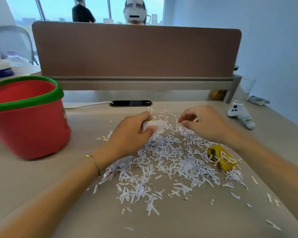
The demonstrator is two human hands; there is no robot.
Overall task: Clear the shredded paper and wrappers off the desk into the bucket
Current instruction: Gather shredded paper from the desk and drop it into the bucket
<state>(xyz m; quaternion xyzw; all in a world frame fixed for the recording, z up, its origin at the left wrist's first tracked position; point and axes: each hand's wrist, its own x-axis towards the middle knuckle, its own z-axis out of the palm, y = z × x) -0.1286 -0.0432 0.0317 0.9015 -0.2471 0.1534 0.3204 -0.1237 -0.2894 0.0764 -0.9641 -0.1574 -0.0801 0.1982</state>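
White shredded paper (165,162) lies scattered over the middle of the desk (41,177). My left hand (131,133) grips a crumpled white wrapper (156,125) at the far edge of the pile. My right hand (203,123) hovers over the shreds to the right, fingers curled, fingertips pinching at small strips. A crumpled yellow wrapper (221,158) lies among the shreds on the right. The red bucket (27,121) with a green rim stands at the left, its mouth open.
A brown divider panel (136,50) closes off the back of the desk. A white toy figure (241,115), a glass (249,85) and a small packet (258,100) sit at the far right. A white cable (86,105) runs to a desk slot. People are behind the divider.
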